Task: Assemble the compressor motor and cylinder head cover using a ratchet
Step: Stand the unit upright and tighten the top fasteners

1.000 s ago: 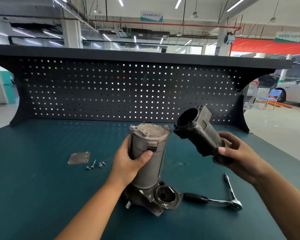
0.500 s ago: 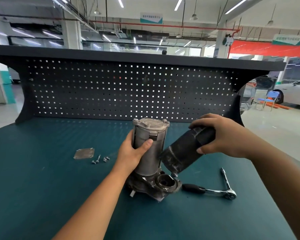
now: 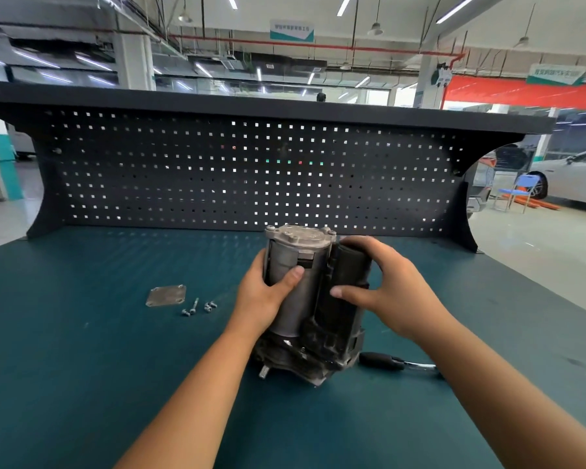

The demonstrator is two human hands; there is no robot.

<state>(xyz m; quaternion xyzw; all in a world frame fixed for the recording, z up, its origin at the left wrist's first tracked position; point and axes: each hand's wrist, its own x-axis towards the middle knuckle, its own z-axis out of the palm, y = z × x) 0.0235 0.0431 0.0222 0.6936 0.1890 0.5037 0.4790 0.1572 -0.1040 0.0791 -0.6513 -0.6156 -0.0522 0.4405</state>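
The step in hand is mating the motor to the compressor; no fastening appears to have begun. The compressor [image 3: 290, 275] stands upright on its base near the middle of the desk [image 3: 82, 367], in front of the pegboard [image 3: 217, 170] along the far edge. The left hand [image 3: 263, 297] grips its silver cylinder, thumb across the front face, and steadies it. The right hand [image 3: 398, 292] grips the black motor [image 3: 344, 306], thumb across the front and fingers wrapped over the top and far side. The motor is upright, touching the cylinder's right side, with its lower end down at the base casting. Whether it is fully seated cannot be told, as the joint is hidden. The cover [image 3: 165, 295] lies flat on the desk to the left of the compressor, with the screws [image 3: 198, 306] loose just beside it on the side nearer the compressor. The ratchet [image 3: 383, 361] lies towards the near right corner, close by the base, its head hidden under the right forearm. The next move probably calls for checking that the motor sits square on the base with the holes aligned. One hand should hold the assembly while the other fetches a screw. Start each screw by hand before applying the ratchet. The assembly is tall on a small base and may tip if both hands let go.
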